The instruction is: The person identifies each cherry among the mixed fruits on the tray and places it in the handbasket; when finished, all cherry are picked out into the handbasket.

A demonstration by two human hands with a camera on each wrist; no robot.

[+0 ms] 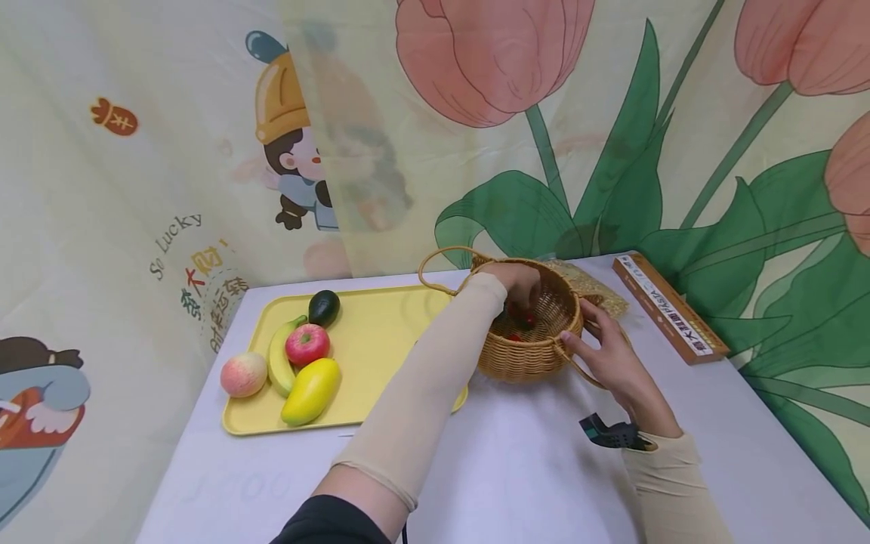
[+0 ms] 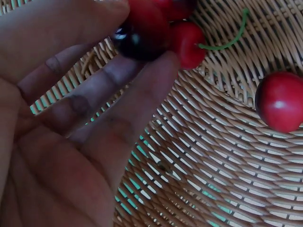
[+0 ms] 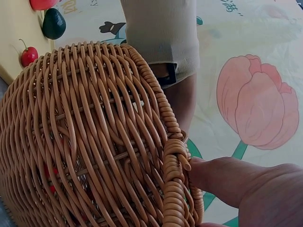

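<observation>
A round wicker basket (image 1: 519,361) stands tilted on the table, with a looped handle on each side. My left hand (image 1: 518,282) reaches down inside it. In the left wrist view, its thumb and fingers pinch a dark red cherry (image 2: 144,33). Right beside that lies a red cherry (image 2: 188,45) with a green stem, and another cherry (image 2: 280,101) rests apart on the woven bottom. With my right hand (image 1: 612,359) I grip the basket's rim by the right handle; the right wrist view shows the thumb (image 3: 218,175) against the rim, most other fingers hidden.
Left of the basket lies a yellow tray (image 1: 377,325) bearing a peach (image 1: 243,375), banana (image 1: 279,355), apple (image 1: 308,345), mango (image 1: 311,391) and avocado (image 1: 324,308). A cherry (image 3: 29,56) shows beside the basket. Behind are a clear bag (image 1: 598,287) and a long box (image 1: 669,308).
</observation>
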